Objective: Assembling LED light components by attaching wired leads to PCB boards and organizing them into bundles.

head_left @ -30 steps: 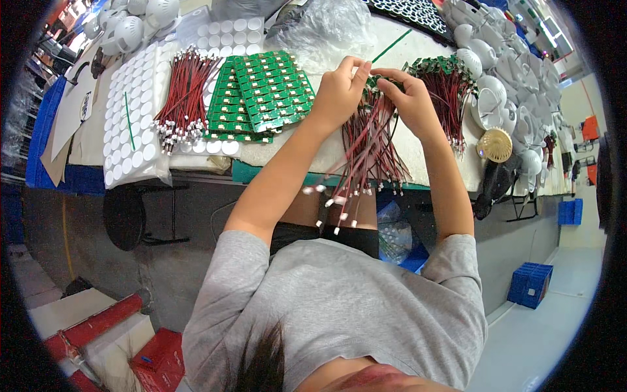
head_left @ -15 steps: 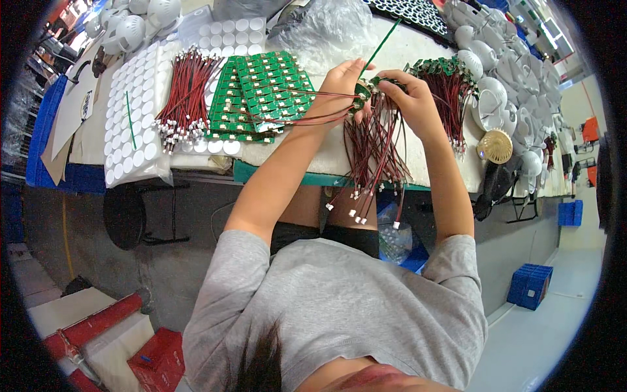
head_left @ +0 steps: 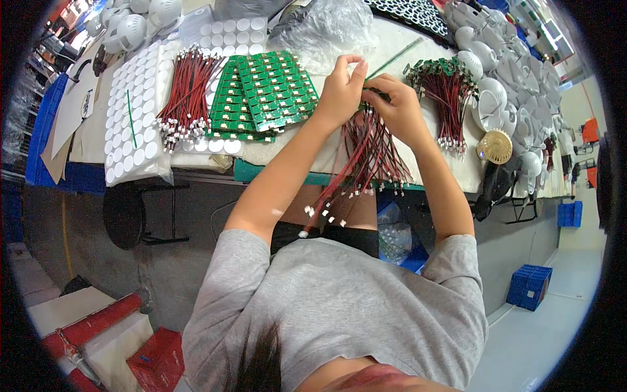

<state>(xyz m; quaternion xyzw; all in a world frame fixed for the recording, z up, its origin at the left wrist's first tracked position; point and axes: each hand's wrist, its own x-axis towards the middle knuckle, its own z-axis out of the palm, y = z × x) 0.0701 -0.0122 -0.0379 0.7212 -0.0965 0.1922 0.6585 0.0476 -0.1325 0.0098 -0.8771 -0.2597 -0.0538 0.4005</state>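
My left hand (head_left: 342,90) and my right hand (head_left: 396,110) meet over the workbench, both gripping a bundle of red-and-black wires (head_left: 367,157) tipped with small green boards and white plugs. The loose wire ends hang past the table's front edge toward my lap. Left of my hands lies a stack of green circuit board strips (head_left: 264,95). Another bundle of red wires (head_left: 186,91) lies further left, and a finished wired bundle (head_left: 447,91) lies right of my right hand.
Sheets of round white discs (head_left: 134,124) cover the table's left side. White lamp housings (head_left: 503,78) crowd the right, with a small cream fan (head_left: 495,146) and a clear plastic bag (head_left: 326,26) behind. A black stool (head_left: 124,212), red boxes (head_left: 157,356) and blue crates (head_left: 530,286) stand on the floor.
Both hands have stayed together on the wire bundle, shifting slightly. The dangling wire ends have swung and now hang lower toward my lap.
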